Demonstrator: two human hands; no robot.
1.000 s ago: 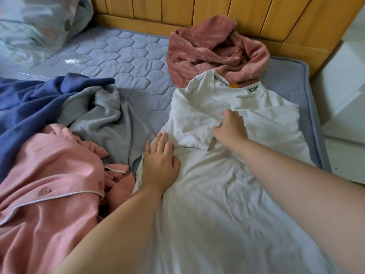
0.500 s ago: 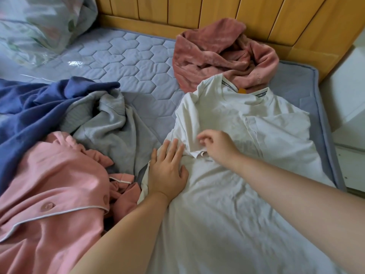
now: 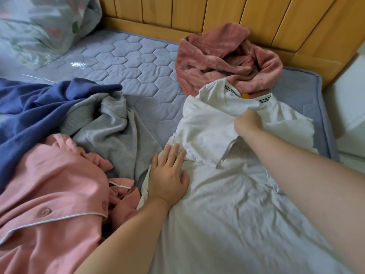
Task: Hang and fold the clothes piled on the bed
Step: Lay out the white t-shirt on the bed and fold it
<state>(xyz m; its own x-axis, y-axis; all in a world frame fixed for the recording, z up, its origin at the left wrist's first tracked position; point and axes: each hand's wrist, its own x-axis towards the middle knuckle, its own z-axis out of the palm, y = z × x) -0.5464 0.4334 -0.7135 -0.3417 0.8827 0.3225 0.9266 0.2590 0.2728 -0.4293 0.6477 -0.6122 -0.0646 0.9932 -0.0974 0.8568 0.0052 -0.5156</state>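
Observation:
A white T-shirt [image 3: 227, 204] lies spread on the bed, collar toward the headboard. Its left sleeve [image 3: 205, 135] is folded inward across the chest. My right hand [image 3: 247, 122] grips the sleeve fabric near the collar, fingers curled round it. My left hand [image 3: 167, 175] presses flat on the shirt's left edge, fingers straight. Left of the shirt lie a pink buttoned pyjama top [image 3: 49, 204], a grey garment [image 3: 116, 135] and a blue garment [image 3: 35, 109], all crumpled.
A dusty-pink fleece garment [image 3: 227, 60] is bunched against the wooden headboard [image 3: 217, 14], touching the shirt's collar. A bedding bag [image 3: 39, 26] sits at the back left. Quilted grey mattress pad [image 3: 128, 56] shows between; the bed's right edge [image 3: 325, 119] meets a white floor.
My right hand has carried the sleeve from near my left hand up and to the right, toward the collar, folding it over the chest. My left hand has stayed pressed in place.

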